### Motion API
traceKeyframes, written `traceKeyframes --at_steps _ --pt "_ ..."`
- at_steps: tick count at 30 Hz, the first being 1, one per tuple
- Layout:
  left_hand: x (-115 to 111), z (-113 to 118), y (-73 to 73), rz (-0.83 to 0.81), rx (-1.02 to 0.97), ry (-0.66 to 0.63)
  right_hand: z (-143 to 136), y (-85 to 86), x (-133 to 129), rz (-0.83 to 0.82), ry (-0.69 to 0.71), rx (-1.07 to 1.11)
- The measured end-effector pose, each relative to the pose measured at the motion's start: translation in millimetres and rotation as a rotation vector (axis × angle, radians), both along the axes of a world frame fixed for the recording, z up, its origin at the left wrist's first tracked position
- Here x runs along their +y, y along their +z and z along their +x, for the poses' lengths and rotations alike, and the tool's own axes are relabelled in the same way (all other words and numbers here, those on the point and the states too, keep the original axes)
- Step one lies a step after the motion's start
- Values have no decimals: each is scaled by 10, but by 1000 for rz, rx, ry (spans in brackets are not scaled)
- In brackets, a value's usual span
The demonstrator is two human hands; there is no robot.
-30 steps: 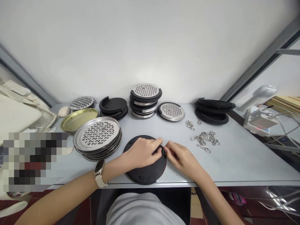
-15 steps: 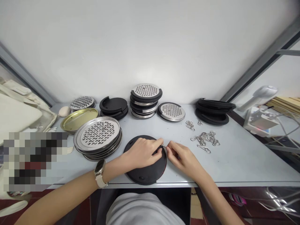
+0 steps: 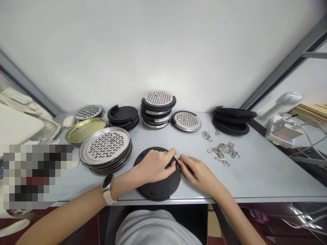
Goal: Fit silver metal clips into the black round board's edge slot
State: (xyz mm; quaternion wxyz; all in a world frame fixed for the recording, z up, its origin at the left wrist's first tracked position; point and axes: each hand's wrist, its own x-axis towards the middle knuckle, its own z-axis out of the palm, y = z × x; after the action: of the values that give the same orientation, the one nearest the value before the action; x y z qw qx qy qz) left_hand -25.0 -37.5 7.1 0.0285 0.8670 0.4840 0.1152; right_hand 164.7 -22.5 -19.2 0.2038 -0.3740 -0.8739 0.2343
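A round black disc (image 3: pixel 158 187) lies flat near the table's front edge. My left hand (image 3: pixel 156 166) rests over its upper part, with thumb and index finger closed near the disc's right side. A small metal wire clip (image 3: pixel 178 166) shows at that edge, between the two hands. My right hand (image 3: pixel 198 172) pinches the clip with its fingertips, just right of the disc. Part of the clip and some of the disc are hidden by my fingers. Several similar wire clips (image 3: pixel 223 150) lie loose in a pile to the right.
Stacked metal grater plates (image 3: pixel 107 146) stand left of the disc, beside gold-coloured plates (image 3: pixel 85 131). Along the back are black holders (image 3: pixel 124 115), a tall mixed stack (image 3: pixel 158 98), a grater disc (image 3: pixel 187 120) and more black holders (image 3: pixel 231 126). A scanner (image 3: pixel 288 98) stands right.
The wire clip at the disc's edge shows more clearly between my hands. My right hand has shifted slightly left, and the view has moved a little.
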Motion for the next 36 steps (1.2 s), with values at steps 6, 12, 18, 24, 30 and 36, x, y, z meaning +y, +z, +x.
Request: traceKeyframes --at_steps 6,12,18,24,30,36 --pt "0 -1 19 -12 -4 -16 4 -5 -3 21 -14 19" --pt "-2 -7 16 -12 -1 -25 -5 -3 0 28 -19 16" --pt "3 -19 13 11 6 -43 13 0 -5 17 -37 30" --pt "-4 -16 19 10 2 -33 10 2 -6 -23 -18 1" --pt "-2 -12 9 21 5 -21 2 -11 0 -38 -4 -8" --pt "2 -14 -16 7 -3 5 -3 -13 5 -66 -19 -16"
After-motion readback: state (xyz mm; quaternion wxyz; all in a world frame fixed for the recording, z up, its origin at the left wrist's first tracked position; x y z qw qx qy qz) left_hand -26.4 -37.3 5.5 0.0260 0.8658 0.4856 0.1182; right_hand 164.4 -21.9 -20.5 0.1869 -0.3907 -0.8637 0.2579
